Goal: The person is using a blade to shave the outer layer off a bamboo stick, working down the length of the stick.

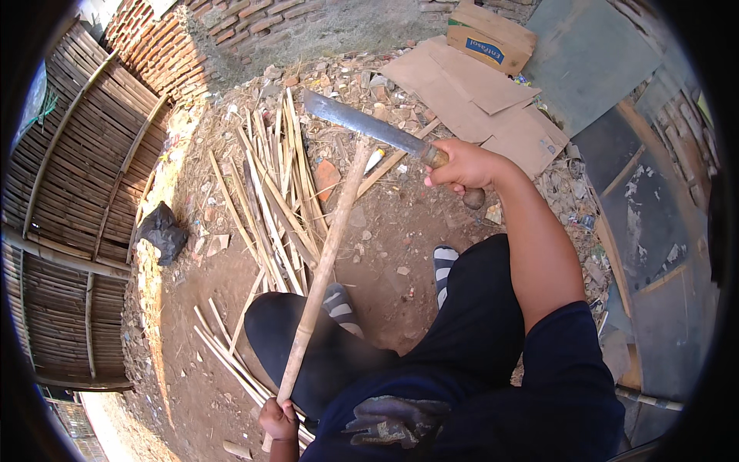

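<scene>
The bamboo pole slants across the middle of the frame, its upper end near the upper centre and its lower end at the bottom edge, left of centre. It passes in front of the person's bent left leg in dark trousers. At lower left of centre, the fingers of the left hand are wrapped around the pole close to its lower end, a short stub showing below the fist.

The right hand, right of centre in the upper half, has its fingers closed around the wooden handle of a machete. The broad blade points toward the upper left and lies across the view just at the pole's upper end; whether the two touch cannot be told.

Left of the pole, a heap of split bamboo strips lies on the dirt ground, with more strips toward the lower left. A black plastic bag sits farther left, near a bamboo-slat wall. At upper right are flattened cardboard sheets and a cardboard box; a brick wall stands at upper left.
</scene>
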The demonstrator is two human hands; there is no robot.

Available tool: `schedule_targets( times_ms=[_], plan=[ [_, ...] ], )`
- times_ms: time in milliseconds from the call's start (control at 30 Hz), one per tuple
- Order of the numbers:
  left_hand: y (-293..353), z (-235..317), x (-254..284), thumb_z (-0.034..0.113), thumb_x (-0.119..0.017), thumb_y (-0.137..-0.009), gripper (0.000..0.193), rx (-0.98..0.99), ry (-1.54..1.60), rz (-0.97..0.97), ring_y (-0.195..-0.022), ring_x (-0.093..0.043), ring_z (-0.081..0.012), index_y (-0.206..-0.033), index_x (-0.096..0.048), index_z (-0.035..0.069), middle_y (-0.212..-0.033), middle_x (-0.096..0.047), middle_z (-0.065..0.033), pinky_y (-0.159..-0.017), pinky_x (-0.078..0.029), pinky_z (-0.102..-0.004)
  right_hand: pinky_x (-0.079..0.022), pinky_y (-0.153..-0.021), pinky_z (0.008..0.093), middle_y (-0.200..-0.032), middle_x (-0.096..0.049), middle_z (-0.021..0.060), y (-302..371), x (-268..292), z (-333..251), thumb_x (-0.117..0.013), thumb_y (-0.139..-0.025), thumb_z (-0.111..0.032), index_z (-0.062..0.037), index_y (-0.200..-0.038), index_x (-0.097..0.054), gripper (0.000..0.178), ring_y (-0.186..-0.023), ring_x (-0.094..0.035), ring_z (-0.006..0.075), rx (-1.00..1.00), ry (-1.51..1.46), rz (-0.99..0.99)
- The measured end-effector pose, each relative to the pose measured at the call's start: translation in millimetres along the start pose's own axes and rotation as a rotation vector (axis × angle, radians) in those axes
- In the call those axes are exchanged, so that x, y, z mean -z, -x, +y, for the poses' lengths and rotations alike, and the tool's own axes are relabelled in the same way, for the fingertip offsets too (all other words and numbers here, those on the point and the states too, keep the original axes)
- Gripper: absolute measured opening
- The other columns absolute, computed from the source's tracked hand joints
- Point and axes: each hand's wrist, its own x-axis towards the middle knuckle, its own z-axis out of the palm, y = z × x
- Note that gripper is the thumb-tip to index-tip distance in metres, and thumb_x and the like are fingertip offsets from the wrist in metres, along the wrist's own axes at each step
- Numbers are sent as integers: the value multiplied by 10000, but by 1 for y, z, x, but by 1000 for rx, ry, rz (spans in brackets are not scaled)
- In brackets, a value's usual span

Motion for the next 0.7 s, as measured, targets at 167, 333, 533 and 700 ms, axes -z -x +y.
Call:
schedule_targets(
  times_ms=[167, 333, 533, 700],
  plan=[
    [0, 3, 0, 575, -453, -989, 606, -3, 2, 11, -548, -540, -440, -722, -502, 33, -610, -513, -202, -499, -404, -509, -360, -449, 253, -683, -535, -14, -1, 9, 7, -738, -864, -73, -59, -986, -543, 230, -487, -444, 60, 119, 186, 264],
    [4, -2, -2, 572, -438, -997, 602, 2, -21, -5, -566, -554, -448, -745, -513, 30, -629, -527, -212, -508, -409, -509, -387, -470, 271, -705, -563, 2, 4, 11, -7, -762, -857, -118, -43, -1065, -568, 295, -527, -485, 71, 315, -56, 560],
    [1, -6, 1, 578, -437, -999, 616, -16, -35, 20, -556, -537, -448, -735, -502, 25, -615, -506, -210, -502, -393, -516, -438, -502, 322, -695, -563, 22, -18, -5, 23, -772, -828, -203, -38, -1150, -588, 406, -513, -514, 122, 343, 617, 342],
    [0, -2, 6, 586, -433, -996, 627, -15, -17, -16, -554, -533, -447, -725, -482, 23, -612, -496, -203, -505, -390, -520, -399, -460, 273, -716, -557, 3, -5, 2, 10, -752, -841, -106, -71, -976, -525, 267, -472, -459, 62, -38, 127, 9]
  ],
)
